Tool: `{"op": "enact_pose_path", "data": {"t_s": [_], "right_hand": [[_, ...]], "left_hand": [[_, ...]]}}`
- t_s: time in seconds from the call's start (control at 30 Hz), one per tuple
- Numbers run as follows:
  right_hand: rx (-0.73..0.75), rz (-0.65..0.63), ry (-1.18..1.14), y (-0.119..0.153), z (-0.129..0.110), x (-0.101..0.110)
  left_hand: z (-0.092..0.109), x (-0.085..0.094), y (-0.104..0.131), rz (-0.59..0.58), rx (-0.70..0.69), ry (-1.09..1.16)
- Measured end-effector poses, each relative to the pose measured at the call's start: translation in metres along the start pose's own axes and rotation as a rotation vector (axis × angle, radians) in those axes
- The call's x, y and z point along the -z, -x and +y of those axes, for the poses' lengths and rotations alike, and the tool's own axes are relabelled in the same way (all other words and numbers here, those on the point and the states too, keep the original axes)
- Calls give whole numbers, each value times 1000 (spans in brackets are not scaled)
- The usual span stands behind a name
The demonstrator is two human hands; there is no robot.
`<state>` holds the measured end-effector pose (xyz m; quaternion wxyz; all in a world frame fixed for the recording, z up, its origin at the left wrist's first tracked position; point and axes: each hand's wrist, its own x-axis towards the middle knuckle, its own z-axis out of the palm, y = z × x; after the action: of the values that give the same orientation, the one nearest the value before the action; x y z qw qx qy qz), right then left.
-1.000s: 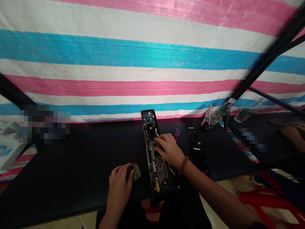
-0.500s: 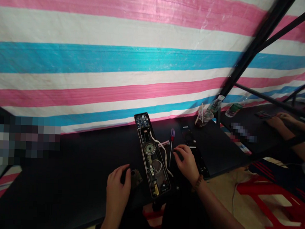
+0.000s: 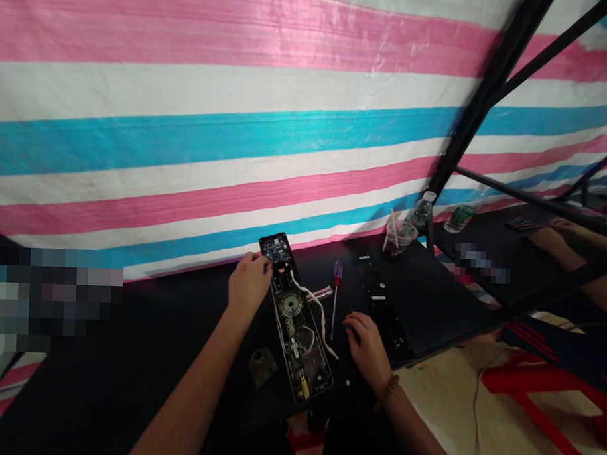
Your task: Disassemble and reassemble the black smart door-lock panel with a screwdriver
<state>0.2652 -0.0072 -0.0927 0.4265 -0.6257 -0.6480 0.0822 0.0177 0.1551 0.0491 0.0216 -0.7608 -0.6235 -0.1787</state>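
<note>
A long dark housing [image 3: 307, 320], which looks like an opened electronic door lock, lies face down with its circuit board [image 3: 277, 249], round part and brass-coloured cylinder [image 3: 304, 385] exposed. My left hand [image 3: 249, 282] is at its upper left edge, fingertips pinched beside the board; what they hold, if anything, is hidden. A white cable [image 3: 322, 314] runs along the housing's right side. My right hand [image 3: 366, 346] rests on the table with curled fingers, right of the housing; anything inside them is hidden. Near it lies a screwdriver [image 3: 337, 282] with a purple and red handle.
A small metal plate [image 3: 262, 367] lies left of the housing. A long black panel [image 3: 387, 317] lies to the right. Behind it stand a plastic cup [image 3: 401, 237] and a bottle [image 3: 422, 210]. Another person's hands [image 3: 552, 239] are at the neighbouring table, beyond a black metal frame [image 3: 460, 137].
My left hand has moved from the small metal plate up to the housing's upper left edge, leaving the plate on the table. My right hand has shifted slightly toward me. The view has tilted.
</note>
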Motion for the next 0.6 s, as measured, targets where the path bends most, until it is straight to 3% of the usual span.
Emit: {"op": "enact_pose_path", "data": {"t_s": [0.2,0.37,0.6], "right_hand": [[-51,53,-81,-6,5,-5],[-36,144,-52,-4,-3,1],[7,14,-20,-4,1,-5]], "left_hand": [[16,3,0,-111,47,-129],[19,-1,2,-110,38,-129],[23,-9,9,-85,67,-90]]}}
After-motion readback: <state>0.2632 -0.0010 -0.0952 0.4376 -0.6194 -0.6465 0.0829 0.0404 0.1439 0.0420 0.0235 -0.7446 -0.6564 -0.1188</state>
